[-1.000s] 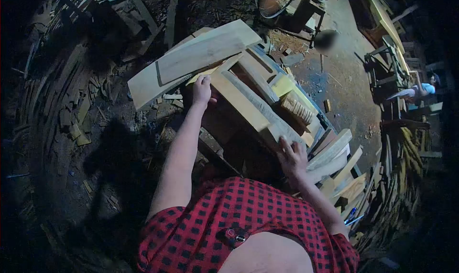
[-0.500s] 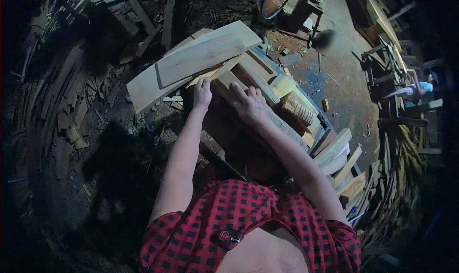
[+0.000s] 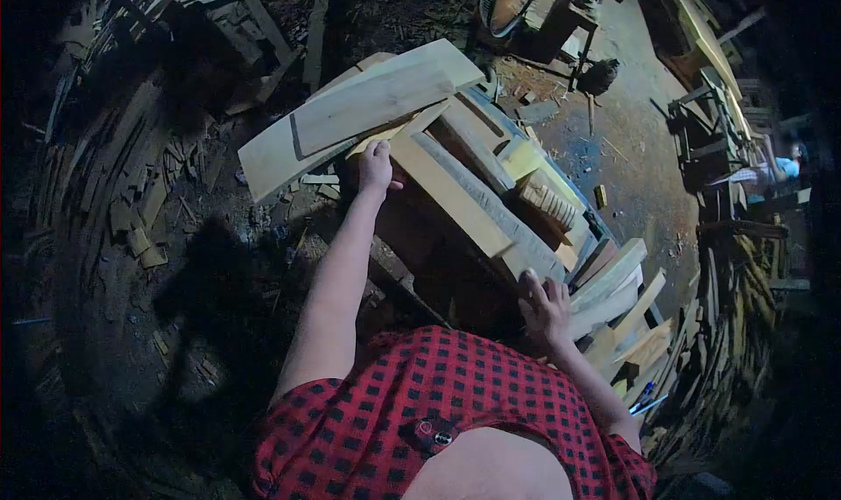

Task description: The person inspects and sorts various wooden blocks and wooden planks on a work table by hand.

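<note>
My left hand is closed on the upper-left end of a long pale wooden board. This board slants down to the right along the near edge of the wood stack. At the stack's lower-right end is my right hand, fingers apart, close to the end of a greyish board; whether it touches the wood is hard to tell. A wide curved plank lies across the top of the stack, beyond my left hand. A short ridged wooden block rests among the boards.
Curved offcuts are piled past the stack's right end. A fan stands at the back. Another person is at the far right beside wooden racks. Wood strips and scraps cover the dark floor at left.
My right hand has slid from the boards' upper end down to the lower-right end, uncovering the long pale board. My left hand stays at the upper-left end.
</note>
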### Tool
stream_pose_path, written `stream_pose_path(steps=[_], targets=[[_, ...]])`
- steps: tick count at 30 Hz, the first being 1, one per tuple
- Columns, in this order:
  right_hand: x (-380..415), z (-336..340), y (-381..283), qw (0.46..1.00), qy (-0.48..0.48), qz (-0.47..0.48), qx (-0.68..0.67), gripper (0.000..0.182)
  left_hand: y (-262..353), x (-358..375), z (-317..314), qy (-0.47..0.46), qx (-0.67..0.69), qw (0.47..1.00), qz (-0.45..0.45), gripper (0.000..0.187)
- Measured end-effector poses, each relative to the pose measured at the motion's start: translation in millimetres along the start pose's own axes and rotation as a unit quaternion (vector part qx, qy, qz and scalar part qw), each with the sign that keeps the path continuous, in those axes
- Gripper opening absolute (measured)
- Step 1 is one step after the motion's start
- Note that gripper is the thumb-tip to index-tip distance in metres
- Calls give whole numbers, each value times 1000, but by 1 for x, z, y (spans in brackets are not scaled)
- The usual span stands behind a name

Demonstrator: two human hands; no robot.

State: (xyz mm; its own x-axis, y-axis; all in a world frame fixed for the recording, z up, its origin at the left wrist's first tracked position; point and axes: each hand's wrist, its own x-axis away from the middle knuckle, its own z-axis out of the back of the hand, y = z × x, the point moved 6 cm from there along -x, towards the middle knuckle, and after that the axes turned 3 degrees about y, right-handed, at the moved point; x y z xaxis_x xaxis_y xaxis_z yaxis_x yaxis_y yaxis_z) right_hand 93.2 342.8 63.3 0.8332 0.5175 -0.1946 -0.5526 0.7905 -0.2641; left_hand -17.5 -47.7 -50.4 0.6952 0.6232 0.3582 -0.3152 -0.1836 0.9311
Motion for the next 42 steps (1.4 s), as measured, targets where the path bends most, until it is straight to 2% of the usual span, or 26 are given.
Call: stream_pose_path(steps=[3,6,8,9,11,12,15,19,20,23,24,27,28,30,33,35,37,39,40,42], targets=[[-58,-19,-30,996,-71,-19,-52,59,5,6,0,-22,36,999,25,40],[-133,-47,-71,995,-27,64,-75,59,11,13,3,-28,54,997,51,44],[-179,-71,-95,992,1,93,-84,59,7,-2,11,55,-24,995,-83,51],[-197,-85,-104,991,17,102,-81,60,-14,-21,9,58,-23,995,-82,51],[-225,-95,-120,993,23,100,-64,62,-65,-72,3,17,-131,988,-85,58],[-232,-97,-124,994,30,96,-45,64,-41,-71,22,124,-127,949,-260,71],[-231,-99,-118,996,-3,77,-34,67,-37,-55,18,98,-131,959,-233,60],[-190,-82,-89,996,22,71,-40,63,0,-10,5,42,-143,971,-188,40],[-172,-69,-79,995,35,78,-49,60,5,-7,5,61,-166,965,-195,31],[-97,-38,-39,996,22,53,-61,63,6,-1,3,74,-128,972,-183,31],[-68,-27,-24,999,11,34,-41,62,14,9,4,59,-120,982,-136,29],[3,3,14,1000,20,12,8,63,-4,-10,3,78,-143,972,-168,30],[17,6,21,1000,20,9,8,63,7,-2,2,76,-144,972,-168,30],[31,11,27,998,51,10,21,63,9,9,0,40,-62,997,-33,32],[16,-1,26,999,29,-19,21,61,8,8,0,32,-34,998,-31,31],[-26,-8,2,1000,3,-26,13,59,5,8,0,18,-18,999,-26,31],[-85,-15,-35,997,2,53,-50,56,10,11,-1,4,-1,1000,-22,30],[-137,-47,-61,993,16,80,-91,58,17,20,3,16,7,1000,8,35],[-163,-58,-75,993,8,80,-81,60,-13,-16,6,70,-27,982,-172,42],[-210,-81,-97,994,18,91,-64,63,-4,-16,11,52,-61,984,-157,44]])
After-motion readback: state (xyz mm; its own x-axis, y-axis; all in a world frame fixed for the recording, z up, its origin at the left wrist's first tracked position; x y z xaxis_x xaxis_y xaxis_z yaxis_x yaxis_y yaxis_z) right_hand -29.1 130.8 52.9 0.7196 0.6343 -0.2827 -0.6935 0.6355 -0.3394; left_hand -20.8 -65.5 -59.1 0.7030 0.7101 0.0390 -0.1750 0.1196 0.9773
